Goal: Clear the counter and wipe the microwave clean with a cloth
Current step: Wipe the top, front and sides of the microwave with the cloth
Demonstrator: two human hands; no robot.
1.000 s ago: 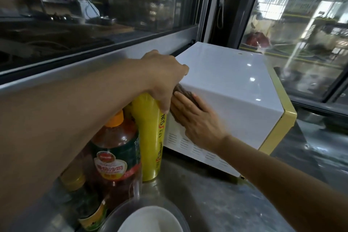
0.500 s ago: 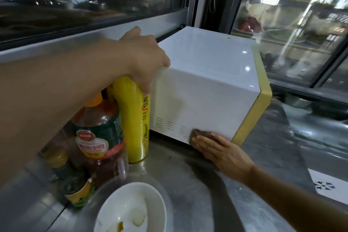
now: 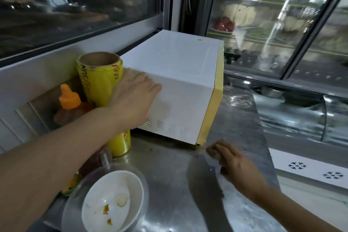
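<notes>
A white microwave (image 3: 180,73) with a yellow front stands on the steel counter (image 3: 169,175) under the window. My left hand (image 3: 131,98) lies flat against its white side wall near the back, fingers straight. My right hand (image 3: 235,165) is low on the counter, just off the microwave's front bottom corner, and grips a small brown cloth (image 3: 212,151) that shows past my fingertips. The cloth touches the counter, not the microwave.
A yellow cling-film roll (image 3: 101,81) stands upright beside the microwave, with an orange-capped sauce bottle (image 3: 70,100) behind it. A white bowl (image 3: 113,201) with food scraps sits inside a clear bowl at the near left. The counter's right edge drops to a tiled floor.
My right hand slid the cloth down the microwave's side and off its front bottom corner onto the counter. My left hand came off the top back corner and now lies flat on the side wall.
</notes>
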